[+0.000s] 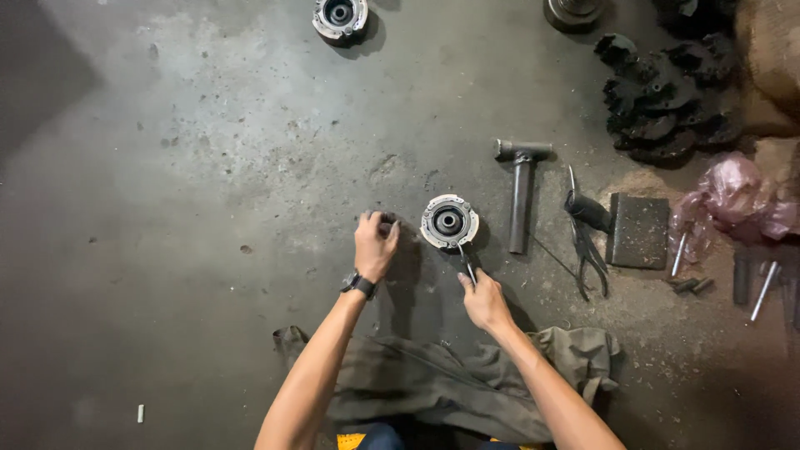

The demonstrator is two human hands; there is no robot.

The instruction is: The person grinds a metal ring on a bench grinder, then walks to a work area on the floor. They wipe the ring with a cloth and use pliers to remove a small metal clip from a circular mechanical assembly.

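Two hands on bare floor, right hand gripping pliers (at round hub)

stained concrete floor bears round clutch part, hammer, pliers, cloth.

Dim scene, light pooled centrally.
Concrete floor brightest at upper centre; corners fall dark, notably upper left and lower right. Soft shadows, mild glare, focus acceptable.

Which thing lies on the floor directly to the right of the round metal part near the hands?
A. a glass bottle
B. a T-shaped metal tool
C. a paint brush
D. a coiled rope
B: a T-shaped metal tool lies on the floor just right of the round metal part.
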